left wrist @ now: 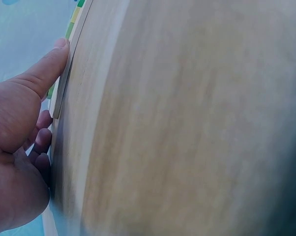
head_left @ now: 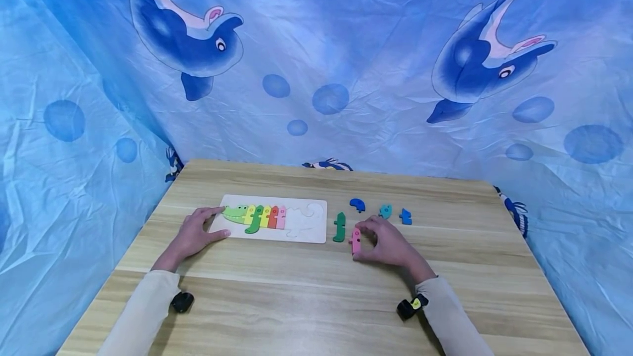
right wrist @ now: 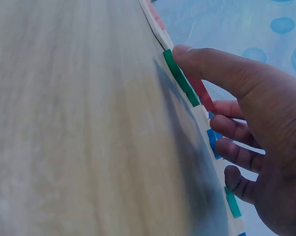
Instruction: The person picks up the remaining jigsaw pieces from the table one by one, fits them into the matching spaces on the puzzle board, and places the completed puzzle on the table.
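A pale wooden puzzle board (head_left: 311,235) lies at the left of the table. In it a crocodile's light-green head (head_left: 235,212) and yellow, green, red and pink body pieces sit in a row; bare outlines show at its right end. My left hand (head_left: 195,232) holds the board's left end, thumb along the front edge, as the left wrist view shows. Right of the board, my right hand (head_left: 388,243) pinches a pink puzzle piece (head_left: 356,240) between thumb and forefinger. Just left of that piece lies a green leg piece (head_left: 339,227) on the table.
Behind the right hand lie a dark-blue rounded piece (head_left: 357,204), a teal piece (head_left: 386,211) and a small blue piece (head_left: 406,216). A blue curtain with dolphins (head_left: 331,98) hangs around the wood-grain table (head_left: 296,301) at the back and sides.
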A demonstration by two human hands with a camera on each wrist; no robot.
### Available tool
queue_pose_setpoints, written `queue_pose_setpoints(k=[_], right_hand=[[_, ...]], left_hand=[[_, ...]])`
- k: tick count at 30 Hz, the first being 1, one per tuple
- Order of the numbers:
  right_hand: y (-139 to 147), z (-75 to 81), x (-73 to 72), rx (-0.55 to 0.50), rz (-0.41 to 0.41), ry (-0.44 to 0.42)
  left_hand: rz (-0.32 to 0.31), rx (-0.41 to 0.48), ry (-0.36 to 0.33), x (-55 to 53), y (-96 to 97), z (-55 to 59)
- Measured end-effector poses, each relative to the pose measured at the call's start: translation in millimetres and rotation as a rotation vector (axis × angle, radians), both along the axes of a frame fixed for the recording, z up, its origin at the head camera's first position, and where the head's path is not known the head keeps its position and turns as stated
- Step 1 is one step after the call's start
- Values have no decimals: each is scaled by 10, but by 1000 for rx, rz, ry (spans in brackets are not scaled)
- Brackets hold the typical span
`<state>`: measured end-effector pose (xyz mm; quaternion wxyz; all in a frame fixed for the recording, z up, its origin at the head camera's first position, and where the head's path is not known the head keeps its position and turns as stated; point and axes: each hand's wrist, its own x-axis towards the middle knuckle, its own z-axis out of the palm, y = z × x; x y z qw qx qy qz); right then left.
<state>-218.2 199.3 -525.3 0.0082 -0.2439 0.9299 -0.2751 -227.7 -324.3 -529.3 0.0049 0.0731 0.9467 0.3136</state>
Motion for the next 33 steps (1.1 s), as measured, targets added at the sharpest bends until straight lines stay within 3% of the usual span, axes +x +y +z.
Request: queue_pose_setpoints(k=[20, 33], right_hand=[[-242, 313, -152, -55, -20, 11], [-521, 533, -304, -77, 12, 1]], left_hand=[[-6, -5, -4, -1, -12, 38], [2, -7, -9, 18, 3, 68]])
